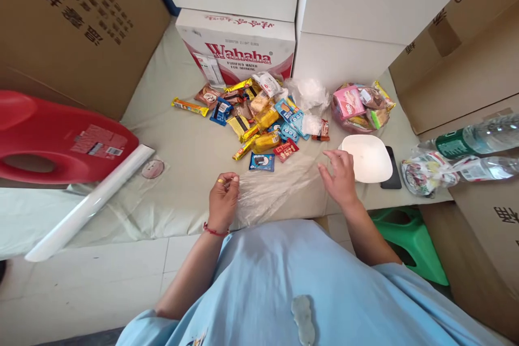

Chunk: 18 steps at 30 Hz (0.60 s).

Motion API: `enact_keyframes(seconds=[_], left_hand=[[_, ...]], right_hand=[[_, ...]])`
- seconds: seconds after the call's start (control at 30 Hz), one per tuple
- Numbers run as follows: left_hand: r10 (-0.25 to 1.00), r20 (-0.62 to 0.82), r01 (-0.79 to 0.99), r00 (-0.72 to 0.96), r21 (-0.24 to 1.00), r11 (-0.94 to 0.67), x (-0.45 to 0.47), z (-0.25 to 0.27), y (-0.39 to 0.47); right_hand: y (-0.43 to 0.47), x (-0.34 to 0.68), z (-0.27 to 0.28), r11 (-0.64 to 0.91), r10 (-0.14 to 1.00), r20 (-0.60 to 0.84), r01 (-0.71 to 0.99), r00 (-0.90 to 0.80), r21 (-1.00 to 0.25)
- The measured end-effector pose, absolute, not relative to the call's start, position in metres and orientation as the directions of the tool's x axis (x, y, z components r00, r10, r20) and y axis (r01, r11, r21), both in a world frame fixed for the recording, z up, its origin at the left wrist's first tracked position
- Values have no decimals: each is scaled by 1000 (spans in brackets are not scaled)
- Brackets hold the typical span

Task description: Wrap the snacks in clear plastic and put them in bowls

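A thin clear plastic bag [267, 192] lies spread and wrinkled along the front of the cloth-covered surface. My left hand [224, 200] pinches its left edge between thumb and fingers. At the bag's right end, my right hand [337, 174] hovers with its fingers apart and curved, holding nothing I can see. Just beyond the bag is a heap of wrapped snacks [265, 143], with a blue packet [261, 161] and a red packet [286, 150] nearest me. A white square bowl [367, 159] sits right beside my right hand.
A filled snack bag [360, 108] stands behind the bowl; a dark phone [391, 170] lies partly under it. Plastic bottles [478, 138] are at right. On the left are a white roll [91, 203] and a red jug [65, 140]. A Wahaha carton [239, 46] stands behind.
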State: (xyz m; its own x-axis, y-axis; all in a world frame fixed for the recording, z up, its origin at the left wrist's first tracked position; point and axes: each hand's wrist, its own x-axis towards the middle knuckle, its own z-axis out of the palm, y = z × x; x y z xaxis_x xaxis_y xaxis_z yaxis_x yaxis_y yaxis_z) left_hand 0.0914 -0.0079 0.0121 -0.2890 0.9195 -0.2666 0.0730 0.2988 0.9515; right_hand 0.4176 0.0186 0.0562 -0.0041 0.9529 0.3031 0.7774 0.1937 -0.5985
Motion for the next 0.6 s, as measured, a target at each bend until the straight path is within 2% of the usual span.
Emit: enact_keyframes(seconds=[0.07,0.13,0.23,0.33,0.5,0.6], left_hand=[[936,-230,104,-267,959,265,96,13,-8],[948,-206,117,-240,964,239,99,13,-9],[955,-197,129,-221,965,229,97,12,-13],[941,-189,126,-280,965,231,88,8,-15],[905,-172,107,-390,967,229,76,1,-6],[904,-129,130,-408,972,197,73,-3,9]], right_hand=[[18,395,60,408,897,368,780,-246,-474],[20,369,54,607,794,301,668,-527,-430],[24,336,32,722,663,173,562,-728,-404],[23,328,18,718,667,171,566,-725,-404],[-5,363,33,680,733,381,594,-564,-429],[-34,391,35,678,732,435,619,-524,-396]])
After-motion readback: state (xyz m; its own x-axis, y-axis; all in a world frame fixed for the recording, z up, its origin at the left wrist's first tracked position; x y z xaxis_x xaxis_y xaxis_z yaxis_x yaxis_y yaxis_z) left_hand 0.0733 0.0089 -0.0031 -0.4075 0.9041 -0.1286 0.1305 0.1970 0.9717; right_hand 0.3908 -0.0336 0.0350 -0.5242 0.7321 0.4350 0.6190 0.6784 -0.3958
